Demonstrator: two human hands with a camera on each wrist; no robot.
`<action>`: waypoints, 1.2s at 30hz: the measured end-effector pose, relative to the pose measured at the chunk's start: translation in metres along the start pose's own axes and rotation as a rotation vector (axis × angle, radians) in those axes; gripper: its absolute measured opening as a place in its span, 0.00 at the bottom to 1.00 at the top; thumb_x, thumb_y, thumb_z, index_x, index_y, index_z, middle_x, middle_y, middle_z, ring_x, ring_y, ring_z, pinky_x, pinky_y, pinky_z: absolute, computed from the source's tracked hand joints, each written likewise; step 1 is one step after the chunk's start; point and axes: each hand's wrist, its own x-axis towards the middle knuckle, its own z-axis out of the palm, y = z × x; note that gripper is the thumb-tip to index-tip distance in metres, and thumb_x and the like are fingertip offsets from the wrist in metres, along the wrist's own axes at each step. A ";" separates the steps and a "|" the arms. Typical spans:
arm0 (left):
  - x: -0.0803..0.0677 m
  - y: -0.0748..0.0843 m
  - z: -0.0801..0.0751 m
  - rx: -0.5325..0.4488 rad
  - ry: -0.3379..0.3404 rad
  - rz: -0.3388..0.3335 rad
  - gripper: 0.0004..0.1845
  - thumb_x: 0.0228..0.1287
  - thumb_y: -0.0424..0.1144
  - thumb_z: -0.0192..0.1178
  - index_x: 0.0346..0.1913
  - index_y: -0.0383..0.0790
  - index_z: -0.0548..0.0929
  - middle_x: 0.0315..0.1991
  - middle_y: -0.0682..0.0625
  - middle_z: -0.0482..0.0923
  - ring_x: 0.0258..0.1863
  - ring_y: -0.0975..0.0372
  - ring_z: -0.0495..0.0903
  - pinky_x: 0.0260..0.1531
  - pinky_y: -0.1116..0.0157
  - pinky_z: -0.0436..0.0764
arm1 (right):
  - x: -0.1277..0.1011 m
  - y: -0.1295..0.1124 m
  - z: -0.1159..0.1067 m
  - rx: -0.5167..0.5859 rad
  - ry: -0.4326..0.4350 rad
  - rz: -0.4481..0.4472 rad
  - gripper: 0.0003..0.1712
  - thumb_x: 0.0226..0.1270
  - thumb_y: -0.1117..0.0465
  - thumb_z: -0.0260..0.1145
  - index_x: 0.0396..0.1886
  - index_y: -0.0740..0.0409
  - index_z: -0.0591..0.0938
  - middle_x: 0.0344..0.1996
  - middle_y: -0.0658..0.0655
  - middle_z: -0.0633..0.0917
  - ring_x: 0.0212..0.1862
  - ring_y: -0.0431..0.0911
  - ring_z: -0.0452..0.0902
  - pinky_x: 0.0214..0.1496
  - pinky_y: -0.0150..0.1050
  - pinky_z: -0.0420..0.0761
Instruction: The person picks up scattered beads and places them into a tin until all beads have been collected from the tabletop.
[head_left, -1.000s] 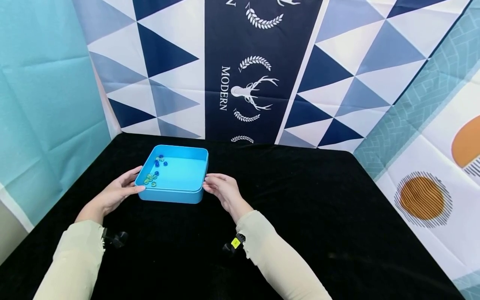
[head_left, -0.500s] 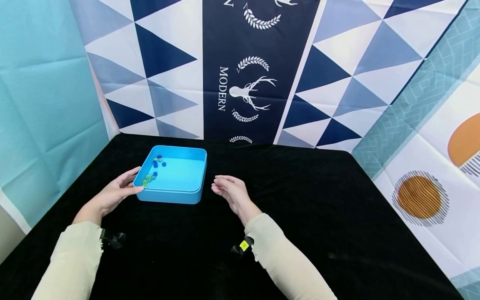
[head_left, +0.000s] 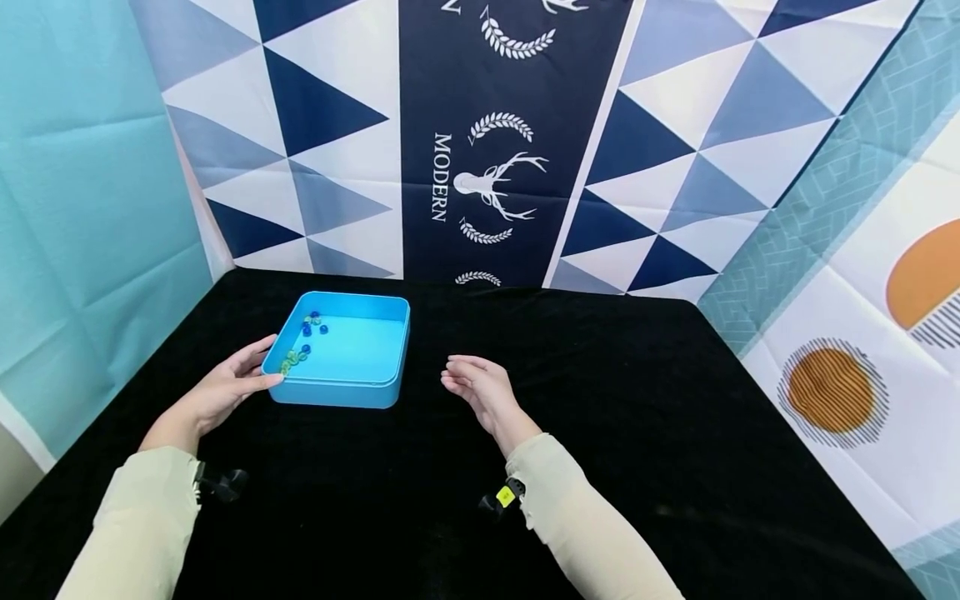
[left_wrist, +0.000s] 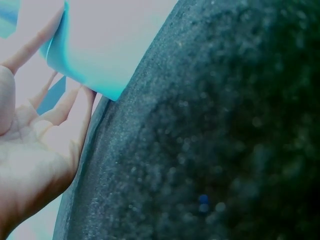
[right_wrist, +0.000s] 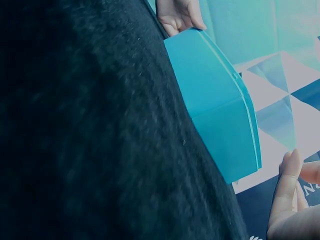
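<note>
A light-blue square box (head_left: 367,350), open at the top, sits on the left half of the black-covered table. Blue marbles (head_left: 323,329) and yellow-green marbles (head_left: 292,357) lie inside along its left wall. My left hand (head_left: 225,389) holds the box's near-left corner, thumb at the front rim, the other fingers against the left side. In the left wrist view, those fingers (left_wrist: 80,107) touch the lower part of the wall. To the right of the box, apart from it, my right hand (head_left: 483,390) hovers with loosely bent fingers and holds nothing.
Black cloth (head_left: 600,400) covers the table. A patterned drape (head_left: 495,167) with triangles and a deer print hangs behind its far edge. Plain teal fabric (head_left: 90,208) borders the left side, and a printed sheet (head_left: 847,367) the right.
My right hand has let go of the box's right side and moved away to the right. Yellow-green marbles have shifted toward the near-left corner. The left hand stays on the box.
</note>
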 end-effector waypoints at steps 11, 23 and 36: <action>0.002 0.002 0.005 0.007 0.013 -0.017 0.46 0.63 0.43 0.60 0.74 0.42 0.40 0.71 0.33 0.40 0.67 0.42 0.47 0.63 0.45 0.49 | -0.004 -0.004 -0.024 0.006 0.041 -0.027 0.17 0.60 0.77 0.58 0.49 0.78 0.74 0.34 0.66 0.81 0.30 0.43 0.80 0.36 0.31 0.80; -0.001 0.001 0.005 0.013 0.017 -0.017 0.47 0.64 0.44 0.60 0.74 0.42 0.39 0.71 0.33 0.39 0.67 0.42 0.48 0.64 0.45 0.49 | -0.012 -0.010 -0.046 -0.002 0.075 -0.031 0.15 0.60 0.77 0.58 0.48 0.76 0.75 0.34 0.65 0.82 0.30 0.43 0.80 0.36 0.32 0.80; -0.005 0.002 0.009 0.167 0.076 -0.021 0.47 0.62 0.52 0.59 0.74 0.41 0.42 0.69 0.30 0.45 0.64 0.40 0.55 0.59 0.42 0.57 | -0.019 -0.021 -0.073 0.011 0.100 -0.054 0.15 0.63 0.76 0.55 0.50 0.77 0.73 0.30 0.61 0.83 0.30 0.43 0.81 0.37 0.32 0.80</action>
